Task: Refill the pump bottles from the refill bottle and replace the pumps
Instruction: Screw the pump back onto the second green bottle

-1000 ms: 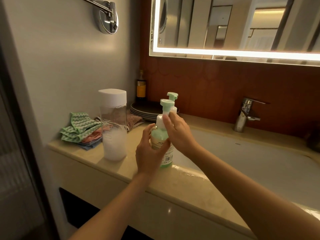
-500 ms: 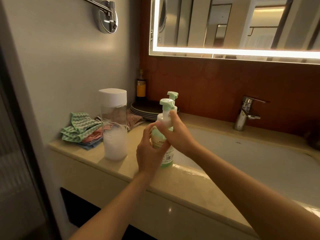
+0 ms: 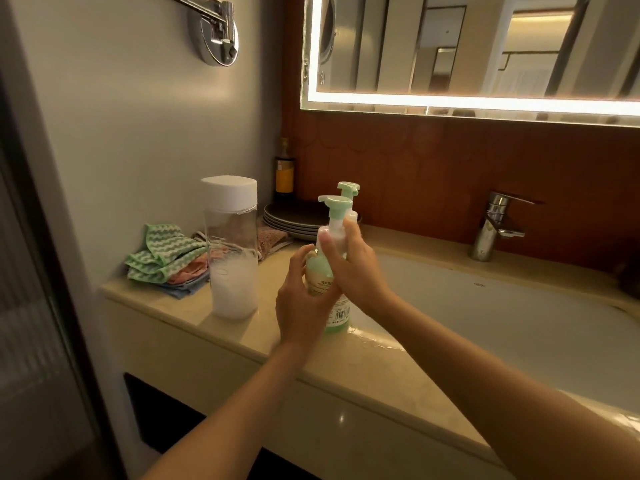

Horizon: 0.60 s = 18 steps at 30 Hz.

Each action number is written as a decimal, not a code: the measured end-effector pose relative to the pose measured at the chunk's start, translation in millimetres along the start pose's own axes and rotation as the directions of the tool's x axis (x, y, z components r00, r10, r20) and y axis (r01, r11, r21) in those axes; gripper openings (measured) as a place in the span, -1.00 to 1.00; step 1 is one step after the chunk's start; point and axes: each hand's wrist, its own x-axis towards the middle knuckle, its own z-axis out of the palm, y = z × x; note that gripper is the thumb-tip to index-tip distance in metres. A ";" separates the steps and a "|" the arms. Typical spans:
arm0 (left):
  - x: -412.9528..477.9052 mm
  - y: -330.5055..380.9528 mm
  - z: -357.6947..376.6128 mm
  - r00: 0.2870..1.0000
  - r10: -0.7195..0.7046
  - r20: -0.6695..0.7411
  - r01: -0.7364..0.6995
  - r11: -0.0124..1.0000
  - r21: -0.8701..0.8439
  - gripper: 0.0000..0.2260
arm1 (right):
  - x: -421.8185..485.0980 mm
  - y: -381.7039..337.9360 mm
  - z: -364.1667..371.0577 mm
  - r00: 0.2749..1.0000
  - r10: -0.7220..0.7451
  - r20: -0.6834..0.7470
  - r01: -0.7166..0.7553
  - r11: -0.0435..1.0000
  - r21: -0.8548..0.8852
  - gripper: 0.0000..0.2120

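At a bathroom desk [image 3: 221,337], a person's left hand [image 3: 304,306] wraps the body of a green pump bottle [image 3: 337,317] standing at the basin's edge, while the right hand [image 3: 353,268] pinches the white collar of its pump [image 3: 335,209] between thumb and fingers. The desk surface at 4 o'clock of the bottle shines wet, so its base could skid if the collar is twisted hard; the bottle stands on the lip of the sink [image 3: 502,320] and could tip into it. A cross-threaded collar would likely leak. At 9 o'clock, well apart, stands the clear refill bottle [image 3: 232,251], white cap on, holding white liquid in its lower part. Just behind the held bottle, a second pump bottle [image 3: 348,188] shows only its green head; an elbow swing could knock it. Cloths [image 3: 162,258], stacked plates [image 3: 294,220] and the tap [image 3: 491,226] lie farther back.
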 end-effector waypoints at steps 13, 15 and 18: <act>0.4 0.3 0.7 1.000 -0.005 0.004 0.005 0.999 0.036 -0.45 | 9.4 -4.8 -16.0 0.995 0.004 0.095 -0.002 1.000 -0.023 -0.69; 1.0 -0.7 1.2 1.000 0.000 -0.002 0.000 0.999 0.038 -0.45 | 7.6 -5.1 -15.9 0.992 0.036 0.123 -0.045 0.997 0.066 -0.74; 0.5 -0.1 1.4 1.000 0.001 0.006 -0.001 0.999 0.039 -0.40 | 4.1 -1.8 -18.9 0.998 -0.047 0.051 0.053 0.992 -0.118 -0.69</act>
